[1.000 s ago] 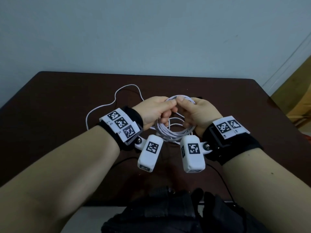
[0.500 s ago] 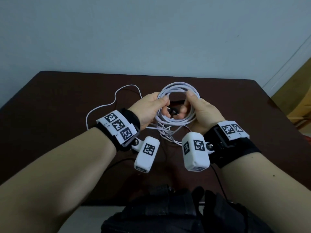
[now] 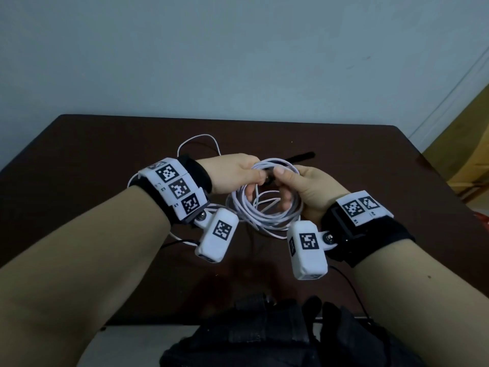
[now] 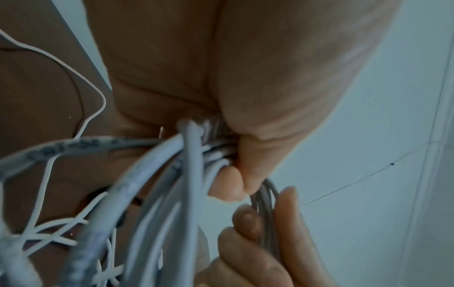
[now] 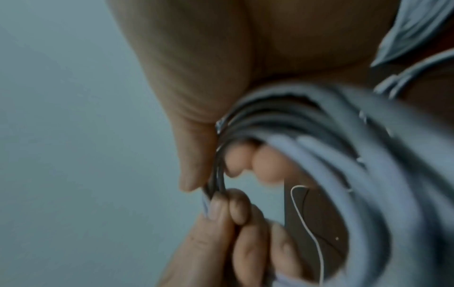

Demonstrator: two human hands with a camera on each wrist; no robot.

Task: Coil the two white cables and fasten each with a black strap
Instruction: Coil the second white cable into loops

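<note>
A white cable wound into a coil hangs above the dark table. My left hand pinches the top of the coil from the left, and my right hand pinches it from the right, fingertips almost meeting. Something small and dark sits between them; what it is I cannot tell. In the left wrist view thumb and finger squeeze the bundled strands. The right wrist view shows the thumb pressed on the strands. The second white cable lies loose behind my left wrist. A black strap lies beyond the coil.
A pale wall stands behind the table's far edge. A black bag or cloth lies at the near edge, below my forearms. Thin black leads trail from the wrist cameras. Yellowish furniture stands off the right corner.
Half a second ago the coil stood up above my hands; now it hangs below them. Both hands have kept their hold at its top and sit closer together.
</note>
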